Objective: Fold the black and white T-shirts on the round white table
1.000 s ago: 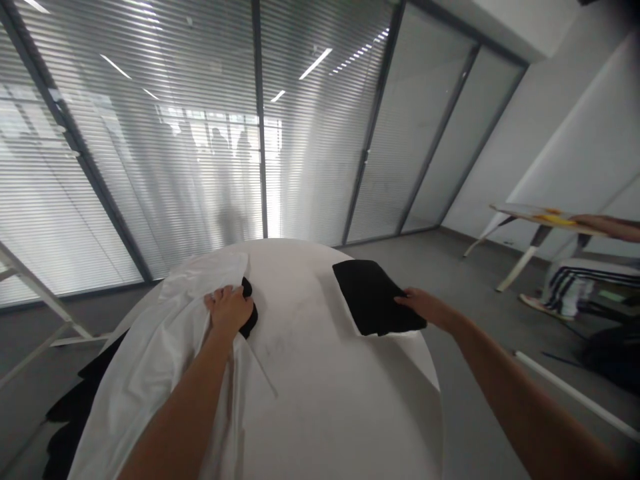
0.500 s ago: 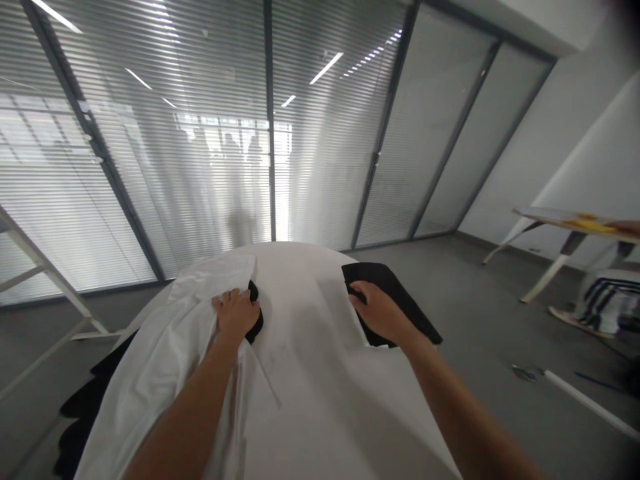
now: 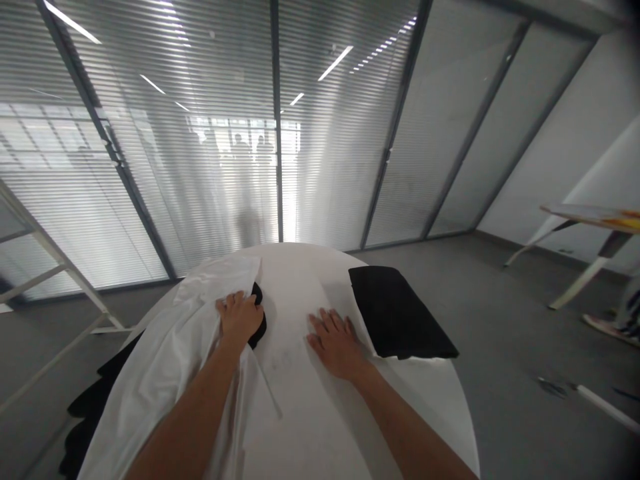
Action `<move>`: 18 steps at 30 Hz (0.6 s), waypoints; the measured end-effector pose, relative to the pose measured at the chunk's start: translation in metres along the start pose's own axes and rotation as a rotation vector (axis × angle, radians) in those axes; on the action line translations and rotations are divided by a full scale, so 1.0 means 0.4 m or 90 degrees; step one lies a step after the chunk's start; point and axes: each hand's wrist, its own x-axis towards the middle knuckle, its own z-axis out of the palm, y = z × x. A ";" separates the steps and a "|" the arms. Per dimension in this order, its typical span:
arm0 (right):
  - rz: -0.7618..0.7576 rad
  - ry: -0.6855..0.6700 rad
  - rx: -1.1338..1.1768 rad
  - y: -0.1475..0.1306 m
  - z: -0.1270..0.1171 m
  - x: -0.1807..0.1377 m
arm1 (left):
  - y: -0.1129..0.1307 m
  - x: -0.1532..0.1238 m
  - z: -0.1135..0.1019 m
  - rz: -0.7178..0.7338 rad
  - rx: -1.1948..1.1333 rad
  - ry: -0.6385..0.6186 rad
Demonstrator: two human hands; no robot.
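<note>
A white round table (image 3: 320, 420) is in front of me. My left hand (image 3: 240, 319) presses down on a white garment (image 3: 165, 373) draped over the table's left side, with a bit of black cloth (image 3: 259, 319) showing just past my fingers. My right hand (image 3: 336, 343) lies flat and open on the bare tabletop, holding nothing. Just right of it rests a folded black cloth (image 3: 397, 312) on top of a folded white piece near the table's right edge.
More black cloth (image 3: 87, 407) hangs off the table's lower left. A white frame (image 3: 55, 280) stands at left. Glass walls with blinds rise behind. A second table (image 3: 595, 227) stands at far right, with a white rod (image 3: 600, 407) on the grey floor.
My right hand left the folded black cloth and slid left onto the bare tabletop. My left hand stayed on the white garment. The view shifted slightly upward and left.
</note>
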 end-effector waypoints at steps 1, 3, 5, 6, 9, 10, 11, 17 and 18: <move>-0.002 -0.001 0.004 0.001 -0.002 0.001 | 0.000 0.001 -0.001 -0.001 0.003 -0.005; -0.003 0.002 0.011 0.003 -0.004 0.001 | 0.000 0.002 -0.001 -0.004 0.005 -0.015; -0.005 0.008 0.019 0.005 -0.003 0.000 | -0.002 0.003 -0.002 -0.006 0.004 -0.026; -0.006 0.010 0.022 0.006 -0.003 0.000 | -0.002 0.004 -0.002 -0.006 0.003 -0.029; -0.010 0.007 0.027 0.010 0.000 -0.001 | -0.004 0.004 -0.004 -0.006 -0.002 -0.025; -0.011 0.011 0.026 0.011 0.001 -0.001 | -0.004 0.004 -0.005 -0.008 -0.006 -0.026; -0.013 0.017 0.026 0.012 0.003 -0.002 | -0.003 0.004 -0.005 -0.011 -0.012 -0.026; -0.025 0.037 0.038 0.018 0.011 -0.001 | -0.014 0.024 -0.009 -0.063 -0.085 0.001; -0.024 0.039 0.039 0.019 0.013 -0.001 | -0.022 0.031 -0.010 -0.076 -0.106 0.003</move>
